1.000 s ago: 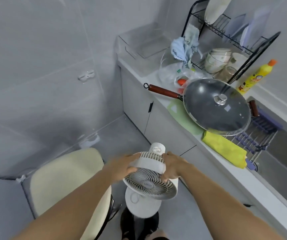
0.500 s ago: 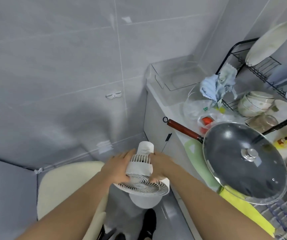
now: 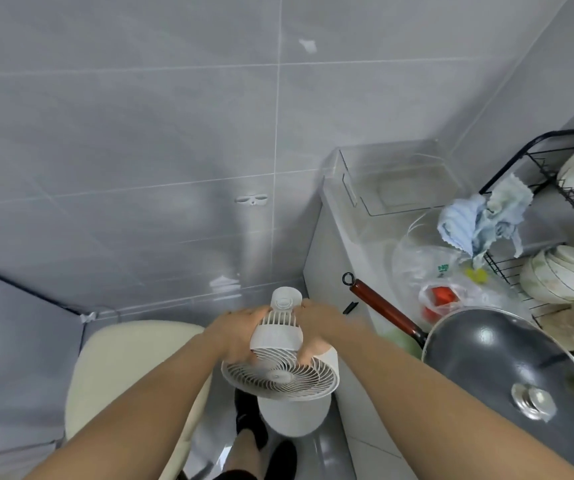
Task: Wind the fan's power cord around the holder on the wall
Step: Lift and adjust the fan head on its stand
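Grey tiled wall [image 3: 140, 133] fills most of my view, with a white kitchen table [image 3: 355, 237] running off to my right. My left hand [image 3: 240, 332] and my right hand [image 3: 315, 322] grip the white plastic fan [image 3: 278, 348] between them, one on each side of its ribbed rear housing, the fingers [image 3: 304, 353] curled round the body just behind the round front grille. The fan is held in the air, tilted so the grille faces down and toward me, with its round white base below it. I cannot make out the power cord. On the wall above the fan sits a small white two-winged holder [image 3: 251, 200], well apart from my hands. A cream cushioned chair [image 3: 123, 368] stands below my left forearm, just beside the fan. On the table to my right lies a dark wok with a glass lid and a reddish-brown wooden handle [image 3: 507, 372], its handle pointing toward the fan. Behind it are a thin plastic bag with something red inside [image 3: 441, 296], a crumpled pale blue cloth [image 3: 479, 223] hanging on a black wire dish rack [image 3: 535, 161], stacked pale bowls [image 3: 562, 275] in the rack, and a clear plastic box [image 3: 396, 178] in the corner.
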`<action>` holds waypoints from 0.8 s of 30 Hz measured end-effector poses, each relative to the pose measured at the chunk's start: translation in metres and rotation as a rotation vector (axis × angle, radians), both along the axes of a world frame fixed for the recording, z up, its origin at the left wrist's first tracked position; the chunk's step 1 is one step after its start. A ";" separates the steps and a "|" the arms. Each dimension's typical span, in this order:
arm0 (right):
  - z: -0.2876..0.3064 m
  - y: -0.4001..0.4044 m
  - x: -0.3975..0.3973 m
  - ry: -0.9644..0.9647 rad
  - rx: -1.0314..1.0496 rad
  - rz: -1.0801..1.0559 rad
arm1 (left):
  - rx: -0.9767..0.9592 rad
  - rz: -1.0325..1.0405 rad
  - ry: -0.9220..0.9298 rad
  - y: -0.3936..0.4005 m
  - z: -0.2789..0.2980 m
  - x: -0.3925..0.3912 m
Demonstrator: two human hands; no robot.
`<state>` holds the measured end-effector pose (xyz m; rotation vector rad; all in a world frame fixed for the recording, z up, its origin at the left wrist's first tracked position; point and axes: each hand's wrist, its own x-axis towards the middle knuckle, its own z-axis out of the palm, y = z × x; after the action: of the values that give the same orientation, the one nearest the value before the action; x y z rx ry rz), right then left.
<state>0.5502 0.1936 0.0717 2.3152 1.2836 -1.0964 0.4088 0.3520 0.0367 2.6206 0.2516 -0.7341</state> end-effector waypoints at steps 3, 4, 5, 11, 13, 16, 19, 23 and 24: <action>0.000 0.014 0.013 0.009 0.004 0.002 | 0.032 -0.020 -0.001 0.013 0.002 0.019; 0.000 0.018 0.017 0.012 0.001 -0.005 | 0.030 -0.019 -0.007 0.016 0.002 0.025; -0.001 0.020 0.020 0.013 -0.005 -0.015 | 0.026 -0.021 -0.015 0.020 0.002 0.030; 0.000 0.036 0.049 -0.002 0.000 -0.100 | 0.026 -0.088 -0.055 0.046 -0.001 0.072; 0.004 0.052 0.062 -0.006 0.011 -0.130 | 0.040 -0.114 -0.066 0.065 -0.001 0.091; 0.005 0.082 0.079 -0.018 0.014 -0.168 | 0.042 -0.148 -0.090 0.097 -0.004 0.111; 0.004 0.099 0.084 -0.042 0.021 -0.162 | 0.064 -0.156 -0.115 0.115 -0.008 0.119; -0.012 0.121 0.090 -0.060 0.061 -0.169 | 0.113 -0.140 -0.081 0.136 -0.020 0.124; -0.016 0.126 0.092 -0.059 0.083 -0.178 | 0.127 -0.134 -0.076 0.141 -0.023 0.127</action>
<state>0.6424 0.3200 0.0557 2.5445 1.1402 -1.0366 0.5360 0.4926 0.0140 2.8006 0.1049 -0.6809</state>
